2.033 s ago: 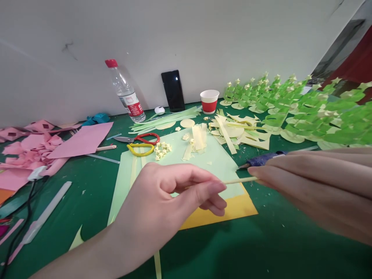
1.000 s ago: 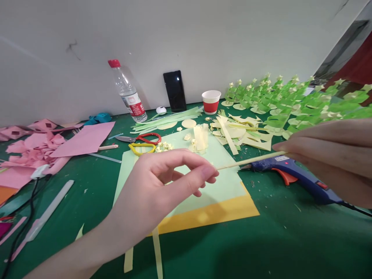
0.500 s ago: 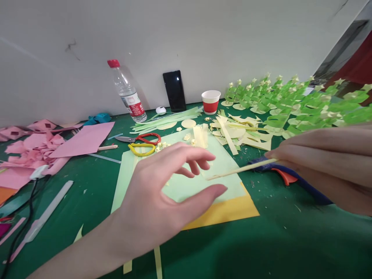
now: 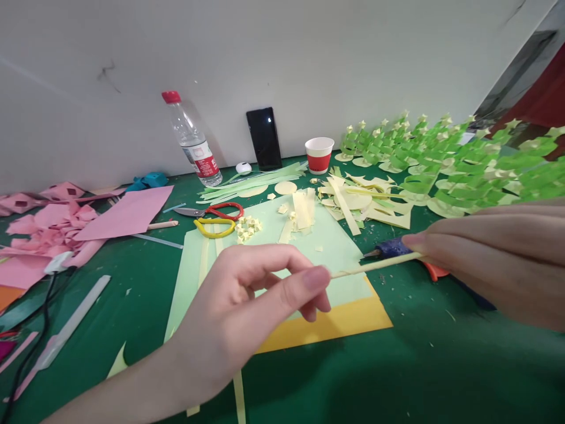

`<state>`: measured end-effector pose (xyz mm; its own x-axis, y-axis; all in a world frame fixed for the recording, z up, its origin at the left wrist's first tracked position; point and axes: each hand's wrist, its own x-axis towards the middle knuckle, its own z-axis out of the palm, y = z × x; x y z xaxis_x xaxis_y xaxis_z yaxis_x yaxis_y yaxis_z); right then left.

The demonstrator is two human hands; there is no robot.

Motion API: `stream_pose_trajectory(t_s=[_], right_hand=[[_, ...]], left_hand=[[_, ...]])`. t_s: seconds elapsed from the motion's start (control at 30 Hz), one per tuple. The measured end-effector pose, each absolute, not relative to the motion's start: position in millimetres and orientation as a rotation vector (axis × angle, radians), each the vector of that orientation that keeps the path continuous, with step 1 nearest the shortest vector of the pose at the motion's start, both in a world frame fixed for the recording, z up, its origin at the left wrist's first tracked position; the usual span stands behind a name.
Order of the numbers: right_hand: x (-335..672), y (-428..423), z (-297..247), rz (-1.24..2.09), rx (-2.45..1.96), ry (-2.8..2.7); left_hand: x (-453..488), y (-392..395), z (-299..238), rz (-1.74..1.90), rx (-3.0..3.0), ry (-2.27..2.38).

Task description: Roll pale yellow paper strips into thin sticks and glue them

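Observation:
Both hands hold one thin pale-yellow paper stick (image 4: 375, 265) above the table. My left hand (image 4: 247, 306) pinches its left end between thumb and forefinger. My right hand (image 4: 489, 259) grips its right end with the fingers pressed together. Under the stick lies a light-green sheet (image 4: 309, 241) on top of an orange sheet (image 4: 335, 324). A blue glue gun (image 4: 392, 247) rests on the green table (image 4: 397, 377), partly hidden behind my right hand.
Red and yellow scissors (image 4: 218, 219) lie beyond the sheets near small folded stars (image 4: 246, 228). A water bottle (image 4: 192, 140), a phone (image 4: 263, 138) and a paper cup (image 4: 319, 154) stand at the wall. Green paper trees (image 4: 441, 156) fill the right; pink paper (image 4: 62, 221) the left.
Half a second ago my left hand was spread open and off the stick; now it pinches the stick's left end again. My right hand dropped a little.

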<state>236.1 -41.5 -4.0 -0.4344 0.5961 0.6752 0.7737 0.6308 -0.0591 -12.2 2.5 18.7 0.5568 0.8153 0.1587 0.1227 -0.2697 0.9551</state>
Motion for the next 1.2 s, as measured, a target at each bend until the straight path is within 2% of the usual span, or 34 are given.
stream_pose_trajectory(t_s=[0.1, 0.17, 0.3, 0.4, 0.5, 0.73, 0.83, 1.03, 1.2], right_hand=[[243.9, -32.2, -14.0, -0.488, -0.829, -2.247], [246.2, -24.0, -15.5, -0.526, -0.725, -2.272], [236.3, -13.9, -5.3, -0.671, -0.701, -2.324], [224.1, -12.7, 0.4, -0.595, -0.702, -2.280], [218.9, -15.1, -0.3, -0.472, -0.703, -2.247], [222.9, -22.4, 3.3, -0.322, -0.812, -2.236], [223.5, -21.9, 6.7, -0.273, -0.816, -2.263], [227.1, -19.4, 3.9, -0.506, -0.809, -2.271], [228.3, -21.6, 2.1, -0.531, -0.837, -2.337]], left_hand=[[-12.8, 7.1, 18.3, 0.592, 1.500, 0.771], [-12.9, 10.6, 15.8, 0.581, 1.532, 0.776], [-10.7, 11.2, 8.5, 0.882, 2.022, 0.874], [-9.7, 4.8, 3.5, 0.955, 2.496, 0.728], [-13.0, -0.7, -1.1, 1.053, 2.700, 0.638], [-18.9, 2.1, -1.9, 1.228, 2.644, 0.565], [-15.4, 0.1, 4.7, 1.167, 2.613, 0.690], [-11.4, -1.4, 10.5, 1.085, 2.260, 0.763], [-10.2, 2.7, 11.3, 1.008, 2.081, 0.791]])
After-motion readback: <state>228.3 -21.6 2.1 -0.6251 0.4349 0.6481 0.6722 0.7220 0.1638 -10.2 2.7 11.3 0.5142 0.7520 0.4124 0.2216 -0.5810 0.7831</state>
